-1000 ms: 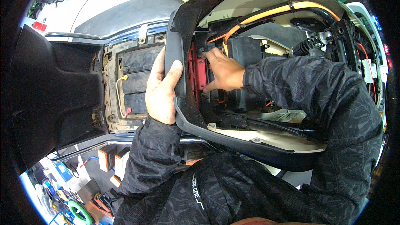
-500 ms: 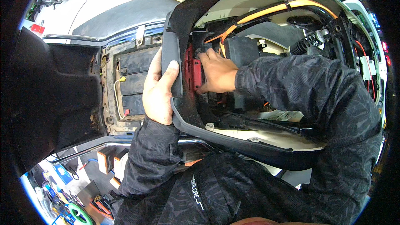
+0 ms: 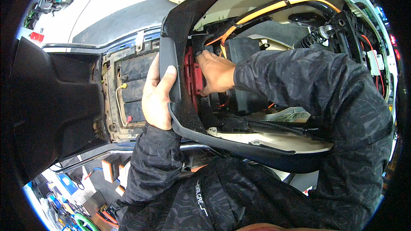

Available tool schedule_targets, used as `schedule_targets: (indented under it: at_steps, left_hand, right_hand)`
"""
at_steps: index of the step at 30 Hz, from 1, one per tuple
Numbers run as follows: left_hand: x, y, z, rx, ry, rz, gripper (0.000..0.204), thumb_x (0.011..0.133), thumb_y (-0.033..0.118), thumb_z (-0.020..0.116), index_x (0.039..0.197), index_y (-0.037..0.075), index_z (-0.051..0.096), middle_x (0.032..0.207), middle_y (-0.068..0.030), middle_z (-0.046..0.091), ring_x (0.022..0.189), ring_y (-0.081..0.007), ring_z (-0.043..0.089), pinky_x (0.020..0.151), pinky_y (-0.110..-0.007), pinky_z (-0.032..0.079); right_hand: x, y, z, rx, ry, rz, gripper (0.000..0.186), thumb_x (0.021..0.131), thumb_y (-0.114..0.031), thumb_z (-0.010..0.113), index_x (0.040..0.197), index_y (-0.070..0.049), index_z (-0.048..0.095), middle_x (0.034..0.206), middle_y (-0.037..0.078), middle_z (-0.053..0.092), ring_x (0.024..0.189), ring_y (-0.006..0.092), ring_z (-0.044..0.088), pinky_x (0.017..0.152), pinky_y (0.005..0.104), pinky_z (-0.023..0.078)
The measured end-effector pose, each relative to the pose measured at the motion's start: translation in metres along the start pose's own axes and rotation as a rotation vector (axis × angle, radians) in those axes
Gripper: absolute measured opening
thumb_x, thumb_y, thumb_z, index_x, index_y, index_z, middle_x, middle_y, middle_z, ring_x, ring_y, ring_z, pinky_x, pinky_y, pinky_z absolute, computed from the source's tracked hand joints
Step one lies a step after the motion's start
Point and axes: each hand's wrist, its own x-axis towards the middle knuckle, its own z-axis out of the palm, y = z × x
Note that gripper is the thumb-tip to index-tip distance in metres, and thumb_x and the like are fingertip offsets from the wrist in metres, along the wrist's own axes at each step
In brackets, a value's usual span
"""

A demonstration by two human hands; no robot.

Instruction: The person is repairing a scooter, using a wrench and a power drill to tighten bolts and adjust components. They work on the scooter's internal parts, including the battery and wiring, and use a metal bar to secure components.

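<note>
My left hand [image 3: 158, 96] is wrapped round the front edge of the black plastic body panel [image 3: 170, 70] of a scooter, thumb on top and fingers beneath. Inside the opening, my right hand [image 3: 217, 75] reaches in from the right. Its fingers and thumb span a red metal part [image 3: 195, 75] with slots, gripping it at its right side; the fingertips are partly hidden. A black box [image 3: 246, 77] lies beside that hand, partly under my right forearm. A thick orange cable [image 3: 265, 12] runs along the far side of the opening.
Dark batteries [image 3: 133, 83] with a yellow-capped and a red-capped lead sit in the floor bay to the left. Farther left is a black floor cover [image 3: 55, 102]. A shock absorber [image 3: 314, 36] stands at the right. Tools and boxes [image 3: 68, 207] lie at the lower left.
The body panel has shifted left with my left hand on it. My right hand and the red metal part have also moved slightly left.
</note>
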Motion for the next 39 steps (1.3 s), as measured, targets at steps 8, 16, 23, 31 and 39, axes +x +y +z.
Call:
schedule_targets:
  at_steps: [8,16,23,31,39]
  left_hand:
    - [-0.002,0.003,0.004,0.009,0.011,-0.008,0.055,0.106,0.010,0.061,0.157,-0.003,0.046,0.141,-0.0132,0.062,0.122,-0.0170,0.063,0.107,-0.031,0.049]
    - [-0.003,0.004,0.010,0.015,0.028,0.009,0.058,0.104,0.010,0.062,0.157,-0.003,0.044,0.135,-0.0140,0.064,0.109,-0.0156,0.067,0.095,-0.027,0.054]
    - [-0.004,0.007,0.013,0.002,0.070,-0.043,0.056,0.104,0.011,0.063,0.156,-0.003,0.046,0.136,-0.0105,0.063,0.114,-0.0146,0.063,0.101,-0.028,0.050]
    - [-0.004,0.002,0.009,0.005,0.036,-0.028,0.054,0.105,0.011,0.063,0.156,-0.002,0.048,0.134,-0.0088,0.063,0.113,-0.0128,0.062,0.099,-0.027,0.050]
    - [-0.004,0.006,0.016,0.006,0.044,-0.023,0.056,0.105,0.010,0.062,0.157,-0.003,0.046,0.136,-0.0102,0.063,0.116,-0.0140,0.062,0.102,-0.028,0.049]
  right_hand:
    - [-0.001,0.006,-0.016,-0.083,-0.031,-0.167,0.091,0.072,-0.044,0.092,0.132,0.011,0.052,0.126,0.025,0.054,0.121,0.0423,0.058,0.103,0.0494,0.050]
    - [0.027,0.026,-0.015,-0.423,0.275,-0.407,0.063,0.074,-0.048,0.085,0.107,0.005,0.073,0.121,0.017,0.065,0.120,0.0311,0.058,0.103,0.0415,0.047]
    - [0.068,0.025,-0.007,-0.708,-0.068,-0.264,0.059,0.094,-0.051,0.058,0.133,-0.008,0.070,0.146,0.012,0.064,0.138,0.0335,0.053,0.109,0.0504,0.040]
    - [0.088,0.014,-0.026,-0.539,-0.390,-0.133,0.058,0.094,-0.041,0.054,0.142,-0.010,0.066,0.152,0.014,0.058,0.148,0.0334,0.043,0.112,0.0627,0.036]
    - [0.087,0.017,-0.025,-0.524,-0.425,-0.141,0.065,0.094,-0.045,0.058,0.147,-0.007,0.062,0.159,0.017,0.052,0.150,0.0365,0.040,0.114,0.0634,0.034]
